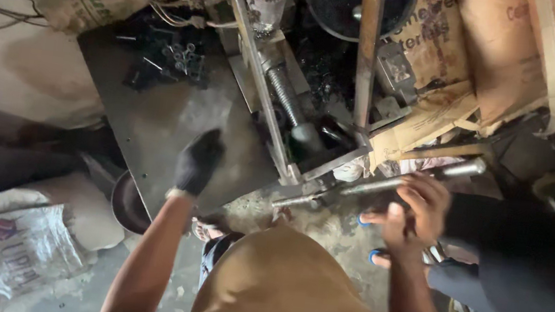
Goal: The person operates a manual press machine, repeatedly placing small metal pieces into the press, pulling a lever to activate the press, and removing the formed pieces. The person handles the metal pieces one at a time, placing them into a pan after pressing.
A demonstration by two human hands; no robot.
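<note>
A grey metal sheet (176,122) slopes against a steel frame (265,84); the left hand (196,161), in a dark glove, lies on its lower part, seemingly steadying it. Whether that grip is spread or curled, I cannot tell. To its right the bare right hand (419,207) wraps around a metal rod (416,179), which juts from the frame's base and looks to serve as a lever.

Dim, shadowy workshop view; motion blur, wide-angle edge distortion.
</note>
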